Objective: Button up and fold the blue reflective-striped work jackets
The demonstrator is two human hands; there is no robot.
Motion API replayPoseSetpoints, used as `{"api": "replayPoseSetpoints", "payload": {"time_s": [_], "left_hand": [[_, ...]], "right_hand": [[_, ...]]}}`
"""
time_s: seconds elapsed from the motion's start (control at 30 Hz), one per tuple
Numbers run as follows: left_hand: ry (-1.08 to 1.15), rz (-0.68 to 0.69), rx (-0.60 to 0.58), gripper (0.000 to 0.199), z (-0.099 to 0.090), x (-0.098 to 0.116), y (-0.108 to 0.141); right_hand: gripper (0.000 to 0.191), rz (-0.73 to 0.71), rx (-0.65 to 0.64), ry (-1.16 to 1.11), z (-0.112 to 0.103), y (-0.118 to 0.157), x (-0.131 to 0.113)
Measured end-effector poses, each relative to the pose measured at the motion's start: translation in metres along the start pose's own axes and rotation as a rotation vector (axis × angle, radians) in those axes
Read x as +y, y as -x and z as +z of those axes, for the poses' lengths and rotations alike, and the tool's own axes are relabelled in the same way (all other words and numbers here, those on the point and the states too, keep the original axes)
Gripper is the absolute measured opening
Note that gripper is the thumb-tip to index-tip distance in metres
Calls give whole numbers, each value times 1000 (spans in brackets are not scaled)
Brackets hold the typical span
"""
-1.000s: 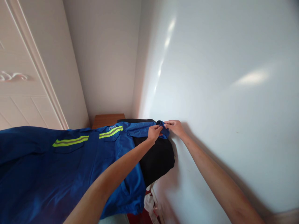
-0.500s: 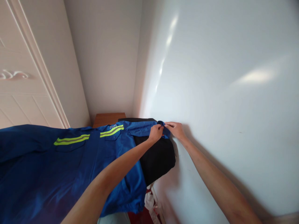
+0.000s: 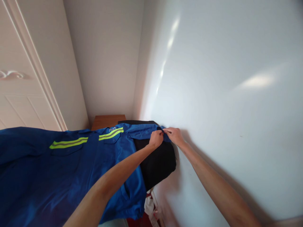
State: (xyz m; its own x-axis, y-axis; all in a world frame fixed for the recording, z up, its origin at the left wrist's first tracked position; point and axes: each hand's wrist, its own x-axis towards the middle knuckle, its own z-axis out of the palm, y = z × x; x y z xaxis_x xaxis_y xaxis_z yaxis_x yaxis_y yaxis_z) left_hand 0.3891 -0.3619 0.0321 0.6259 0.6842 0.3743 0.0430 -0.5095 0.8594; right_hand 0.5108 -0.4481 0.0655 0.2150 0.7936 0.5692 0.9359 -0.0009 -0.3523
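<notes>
A blue jacket [image 3: 113, 164] with yellow-green reflective strips lies spread out across the lower left. One of its sleeves [image 3: 142, 130] stretches right over a black padded item [image 3: 158, 164]. At the sleeve's cuff, my left hand [image 3: 156, 138] pinches the fabric with closed fingers. My right hand [image 3: 174, 135] grips the same cuff from the right, thumb and forefinger together. The fingertips of both hands nearly meet there. The small part of the cuff between them is mostly hidden.
A pale wall [image 3: 224, 110] rises close on the right, beside my right forearm. A wooden surface [image 3: 107, 120] stands behind the jacket, near the corner. A white panelled door [image 3: 23, 91] is at the left. Crumpled white material [image 3: 149, 205] lies low down, by something red.
Both hands have moved slightly down and their fingertips are closer together at the cuff. The dark cuff opening shows less. The whole view has shifted a little.
</notes>
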Motion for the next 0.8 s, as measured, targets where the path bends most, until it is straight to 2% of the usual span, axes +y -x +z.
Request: {"api": "replayPoseSetpoints", "payload": {"time_s": [0.1, 0.2, 0.3, 0.4, 0.47, 0.53, 0.63, 0.73, 0.8], "left_hand": [[42, 24, 31, 30, -1, 1, -3], [129, 38, 57, 25, -6, 6, -18], [240, 21, 15, 22, -14, 10, -37], [341, 2, -60, 19, -24, 12, -46], [395, -9, -105, 18, -32, 14, -42], [437, -15, -144, 22, -41, 16, -35], [461, -15, -160, 35, -60, 11, -20], [417, -40, -100, 45, -91, -13, -2], [229, -27, -79, 44, -119, -40, 15]], "right_hand": [[21, 28, 35, -71, -4, 0, -1], [28, 75, 74, -238, -8, -4, -2], [51, 95, 75, -325, -8, -9, -4], [73, 71, 73, -192, -2, -19, -10], [67, 57, 47, -65, 3, -27, -16], [50, 24, 33, 16, 9, -35, -25], [32, -32, 64, 14, 13, -48, -39], [29, 23, 171, -45, 10, -66, -49], [30, 96, 286, -84, 2, -86, -51]]}}
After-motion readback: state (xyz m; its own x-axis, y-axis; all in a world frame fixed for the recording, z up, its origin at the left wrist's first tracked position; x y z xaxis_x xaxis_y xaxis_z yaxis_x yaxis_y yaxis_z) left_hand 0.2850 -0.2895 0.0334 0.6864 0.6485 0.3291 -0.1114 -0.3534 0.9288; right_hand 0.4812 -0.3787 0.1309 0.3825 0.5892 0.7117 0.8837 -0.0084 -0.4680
